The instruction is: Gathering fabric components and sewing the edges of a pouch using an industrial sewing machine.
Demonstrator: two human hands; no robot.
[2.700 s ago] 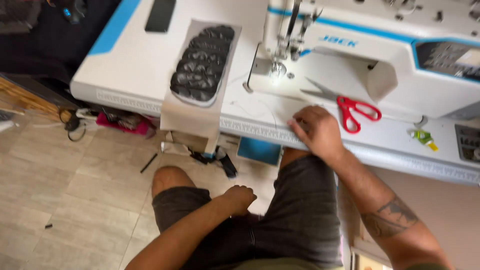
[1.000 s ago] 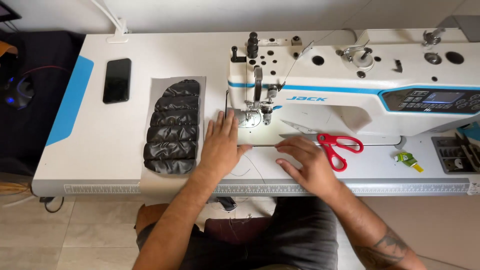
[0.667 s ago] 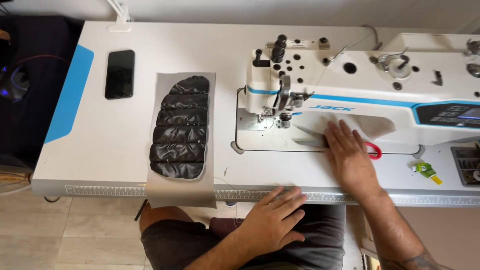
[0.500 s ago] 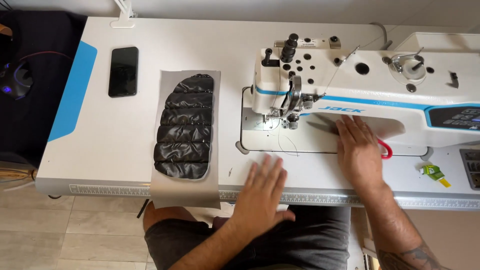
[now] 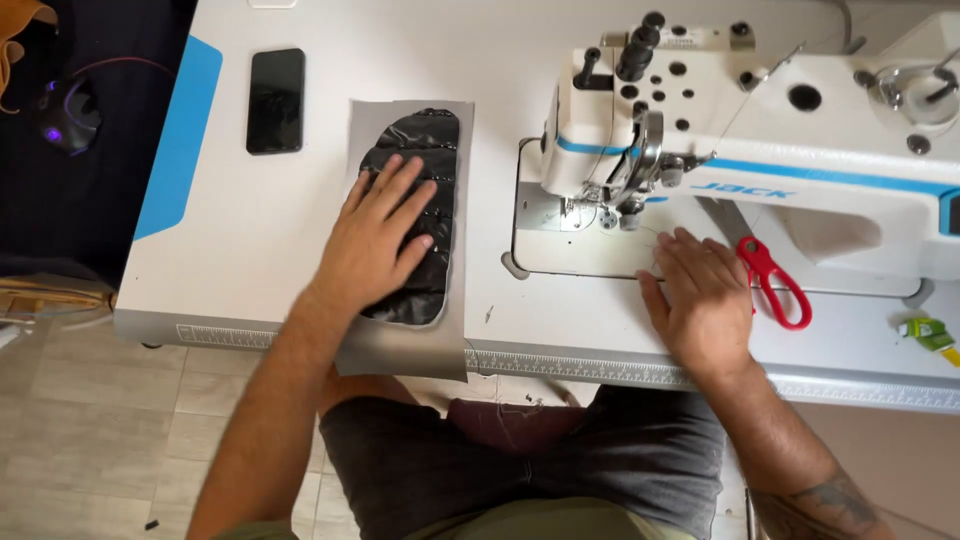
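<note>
Black puffy pad (image 5: 425, 160) on its grey sheet (image 5: 400, 345) lies under our flat, open left hand (image 5: 375, 235) near the table (image 5: 230, 240) edge, looks soft, light and a bit slippery, best pinched by the sheet's side, while our right hand (image 5: 705, 300) rests open by the sewing machine (image 5: 760, 130).

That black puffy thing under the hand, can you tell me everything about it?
The black puffy piece is a long, rounded pad of shiny, quilted-looking material, stitched across into plump ridges. It lies flat on a grey sheet that is a bit bigger than it and hangs over the front edge of the white table. The left hand rests flat on its middle, fingers spread, covering part of it. It sits between a black phone and the sewing machine, touching neither.
</note>
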